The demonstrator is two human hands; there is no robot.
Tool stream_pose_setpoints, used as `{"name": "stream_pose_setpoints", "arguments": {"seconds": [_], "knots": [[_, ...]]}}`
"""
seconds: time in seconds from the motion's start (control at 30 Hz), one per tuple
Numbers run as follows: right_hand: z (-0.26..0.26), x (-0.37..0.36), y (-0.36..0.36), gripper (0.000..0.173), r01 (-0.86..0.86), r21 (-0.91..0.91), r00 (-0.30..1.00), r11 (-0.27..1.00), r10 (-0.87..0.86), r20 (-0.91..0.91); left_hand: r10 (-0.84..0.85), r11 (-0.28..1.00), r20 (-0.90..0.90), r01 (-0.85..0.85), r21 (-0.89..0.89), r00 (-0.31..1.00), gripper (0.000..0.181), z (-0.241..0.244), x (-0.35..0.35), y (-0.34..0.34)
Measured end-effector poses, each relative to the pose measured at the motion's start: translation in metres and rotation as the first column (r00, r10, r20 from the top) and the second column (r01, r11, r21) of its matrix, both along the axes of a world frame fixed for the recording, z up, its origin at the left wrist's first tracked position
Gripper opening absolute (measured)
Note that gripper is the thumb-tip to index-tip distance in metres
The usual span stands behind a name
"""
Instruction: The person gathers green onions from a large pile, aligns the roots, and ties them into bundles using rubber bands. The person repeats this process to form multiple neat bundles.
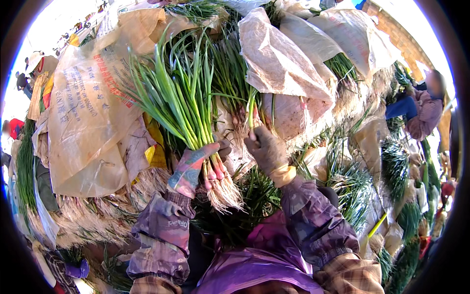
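Note:
My left hand (pixel 196 161), in a patterned knit glove, grips a bunch of green garlic (pixel 191 110) low on its stems. The leaves fan up and away, while pink bulbs and pale stringy roots (pixel 226 191) hang below the fist. To the right, my right hand (pixel 267 150), in a brown glove with a yellow cuff, pinches a single green stalk (pixel 251 114) between thumb and finger. That stalk stands in front of a pile of loose green garlic (pixel 229 70), partly covered by a whitish woven sack (pixel 282 55).
A translucent printed plastic sack (pixel 88 125) covers part of the heap at left, above stacked roots (pixel 91 217). Cut leaves (pixel 253 194) lie below my hands, near a purple plastic apron (pixel 257 272). More bundles (pixel 352 187) lie at right, where another person (pixel 426 106) sits.

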State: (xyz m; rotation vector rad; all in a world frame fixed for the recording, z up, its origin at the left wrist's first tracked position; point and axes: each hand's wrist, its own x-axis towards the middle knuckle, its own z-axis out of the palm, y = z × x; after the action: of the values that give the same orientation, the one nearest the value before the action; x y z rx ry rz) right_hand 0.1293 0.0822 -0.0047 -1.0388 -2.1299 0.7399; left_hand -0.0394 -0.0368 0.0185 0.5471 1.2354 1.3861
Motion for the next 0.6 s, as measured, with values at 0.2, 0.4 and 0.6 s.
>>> {"name": "stream_pose_setpoints", "arguments": {"seconds": [0.2, 0.4, 0.6], "knots": [[-0.017, -0.001, -0.035, 0.026, -0.266, -0.025, 0.894, 0.964, 0.256, 0.367, 0.058, 0.993, 0.105, -0.068, 0.092, 0.993, 0.036, -0.022, 0.02, 0.015], [-0.032, 0.003, 0.011, 0.029, -0.076, -0.345, 0.995, 0.935, 0.093, 0.034, -0.015, 0.999, -0.002, 0.015, 0.042, 1.0, 0.028, -0.015, -0.011, 0.001], [-0.004, -0.017, -0.006, 0.026, -0.453, -0.494, 0.886, 0.742, 0.437, -0.155, -0.086, 0.996, -0.052, 0.087, 0.014, 0.995, 0.026, -0.013, 0.001, 0.004]]}}
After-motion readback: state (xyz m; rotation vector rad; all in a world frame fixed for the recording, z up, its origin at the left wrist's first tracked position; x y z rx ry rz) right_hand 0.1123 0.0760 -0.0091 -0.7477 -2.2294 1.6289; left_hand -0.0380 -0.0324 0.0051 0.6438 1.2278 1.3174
